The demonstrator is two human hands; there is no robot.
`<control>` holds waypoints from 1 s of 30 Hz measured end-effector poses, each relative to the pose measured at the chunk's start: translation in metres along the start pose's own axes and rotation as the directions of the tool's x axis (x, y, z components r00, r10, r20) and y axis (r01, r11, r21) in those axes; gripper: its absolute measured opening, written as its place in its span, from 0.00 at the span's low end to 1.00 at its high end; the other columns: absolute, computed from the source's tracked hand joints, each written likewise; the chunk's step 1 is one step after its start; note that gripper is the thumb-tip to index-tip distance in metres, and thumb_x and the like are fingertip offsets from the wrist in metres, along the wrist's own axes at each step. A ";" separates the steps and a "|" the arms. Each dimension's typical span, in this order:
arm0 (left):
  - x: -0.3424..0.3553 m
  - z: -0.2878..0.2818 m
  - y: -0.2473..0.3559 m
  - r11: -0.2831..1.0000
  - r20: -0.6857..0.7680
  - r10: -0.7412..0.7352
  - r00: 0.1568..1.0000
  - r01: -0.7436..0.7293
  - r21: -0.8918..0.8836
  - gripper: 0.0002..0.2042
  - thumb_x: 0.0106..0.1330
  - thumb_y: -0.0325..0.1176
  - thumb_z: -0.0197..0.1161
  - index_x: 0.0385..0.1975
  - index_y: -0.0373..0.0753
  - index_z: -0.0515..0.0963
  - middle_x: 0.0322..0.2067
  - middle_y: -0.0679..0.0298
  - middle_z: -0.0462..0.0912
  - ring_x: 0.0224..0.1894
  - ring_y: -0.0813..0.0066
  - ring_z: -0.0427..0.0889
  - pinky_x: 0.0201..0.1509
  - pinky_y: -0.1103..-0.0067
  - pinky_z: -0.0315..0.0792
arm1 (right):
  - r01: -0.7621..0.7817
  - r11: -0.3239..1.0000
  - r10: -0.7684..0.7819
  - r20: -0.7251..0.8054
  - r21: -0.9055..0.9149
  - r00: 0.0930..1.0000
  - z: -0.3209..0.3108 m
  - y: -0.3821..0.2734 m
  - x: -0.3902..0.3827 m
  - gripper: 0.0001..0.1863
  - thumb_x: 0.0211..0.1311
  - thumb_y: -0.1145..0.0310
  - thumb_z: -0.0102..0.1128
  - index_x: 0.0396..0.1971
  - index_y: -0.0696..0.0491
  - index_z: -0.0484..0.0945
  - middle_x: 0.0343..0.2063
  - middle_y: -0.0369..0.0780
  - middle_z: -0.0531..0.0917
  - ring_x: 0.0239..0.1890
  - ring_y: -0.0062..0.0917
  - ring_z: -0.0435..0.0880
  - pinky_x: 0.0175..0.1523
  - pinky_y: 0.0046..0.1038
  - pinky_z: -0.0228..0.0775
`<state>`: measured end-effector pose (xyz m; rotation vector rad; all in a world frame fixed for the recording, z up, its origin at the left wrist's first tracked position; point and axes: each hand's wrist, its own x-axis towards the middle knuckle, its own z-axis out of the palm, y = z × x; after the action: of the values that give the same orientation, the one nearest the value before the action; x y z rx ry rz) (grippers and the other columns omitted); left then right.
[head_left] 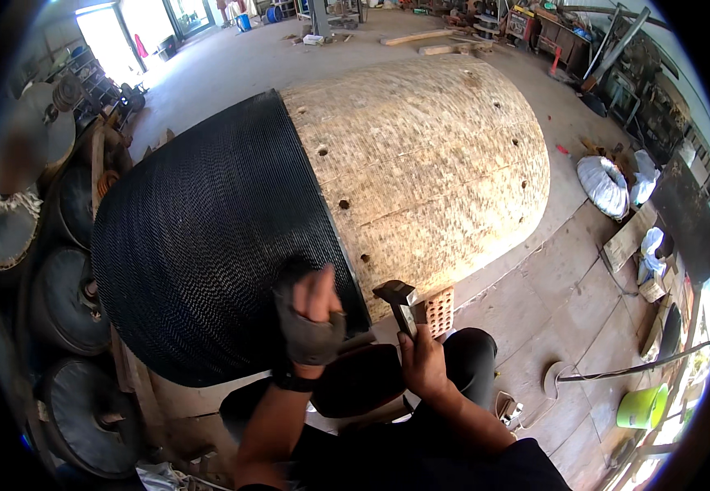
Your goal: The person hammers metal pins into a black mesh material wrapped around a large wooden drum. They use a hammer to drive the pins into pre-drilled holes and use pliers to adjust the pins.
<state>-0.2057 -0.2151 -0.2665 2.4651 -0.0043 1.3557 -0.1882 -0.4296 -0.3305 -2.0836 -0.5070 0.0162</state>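
A big wooden drum [420,155] lies on its side in front of me, with a row of dark holes near each end of its bare wood. Tightly wound black strips or cord [199,221] cover its left part. My left hand [312,315], in a grey fingerless glove, is over the lower right part of the black winding. Its fingers look bunched together but are blurred, and whatever they hold is hidden. Gripped in my bare right hand [424,360] is a hammer [397,296], its head upward beside the drum's lower edge, close to the winding's border.
Large dark discs [73,299] stand along the left. A perforated orange brick [439,311] is by the drum's lower edge. To the right are a white wrapped coil [602,186], a lime-green bucket [641,407] and a pole on a round base [558,380]. Timber [424,37] lies beyond.
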 end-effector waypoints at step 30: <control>-0.010 0.022 0.053 0.957 0.151 -0.288 0.946 0.290 0.007 0.37 0.56 0.25 0.65 0.68 0.26 0.59 0.44 0.50 0.78 0.44 0.54 0.78 0.53 0.59 0.70 | 0.096 0.995 -0.096 0.018 -0.036 0.995 -0.008 -0.017 0.011 0.09 0.69 0.71 0.58 0.41 0.58 0.71 0.23 0.55 0.80 0.28 0.54 0.83 0.29 0.43 0.73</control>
<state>-0.2016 -0.2733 -0.2711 2.4324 0.2989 1.0408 -0.1821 -0.4247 -0.3104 -2.0938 -0.6211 -0.0324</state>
